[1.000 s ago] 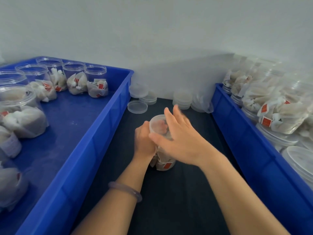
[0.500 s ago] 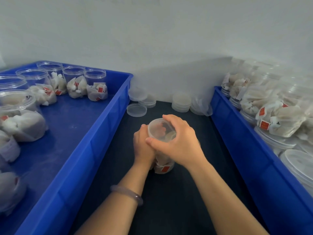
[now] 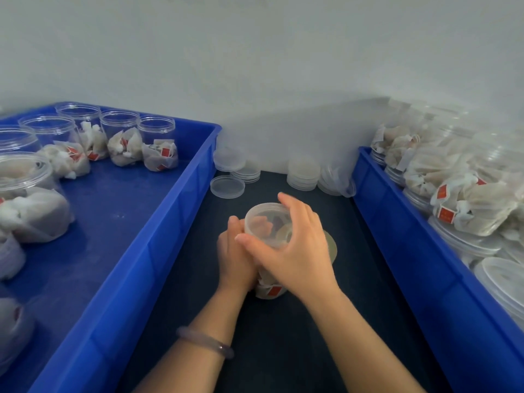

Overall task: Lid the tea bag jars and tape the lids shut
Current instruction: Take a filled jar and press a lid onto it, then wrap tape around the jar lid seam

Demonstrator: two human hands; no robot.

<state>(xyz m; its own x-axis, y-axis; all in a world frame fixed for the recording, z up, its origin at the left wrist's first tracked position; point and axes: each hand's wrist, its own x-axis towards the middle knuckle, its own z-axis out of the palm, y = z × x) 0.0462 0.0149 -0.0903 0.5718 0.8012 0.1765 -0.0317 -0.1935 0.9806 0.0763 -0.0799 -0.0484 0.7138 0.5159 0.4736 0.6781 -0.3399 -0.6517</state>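
Note:
A clear tea bag jar (image 3: pixel 268 290) stands upright on the dark mat between the two blue crates. A clear lid (image 3: pixel 262 224) sits on its mouth. My left hand (image 3: pixel 234 256) wraps the jar's left side. My right hand (image 3: pixel 295 248) lies over the lid, thumb on the near rim and fingers curled around the far and right edge. Tea bags with red tags show through the jar's bottom. A roll of tape (image 3: pixel 331 248) lies on the mat just behind my right hand, mostly hidden.
The left blue crate (image 3: pixel 158 222) holds several open jars with tea bags (image 3: pixel 158 146). The right blue crate (image 3: pixel 397 231) is piled with lidded jars (image 3: pixel 470 199). Loose lids (image 3: pixel 226 187) and lid stacks (image 3: pixel 303 173) sit at the mat's far end by the wall.
My right hand went from open above the jar to gripping the lid, and has since turned on it, fingers spreading around the rim. My left hand kept hold of the jar.

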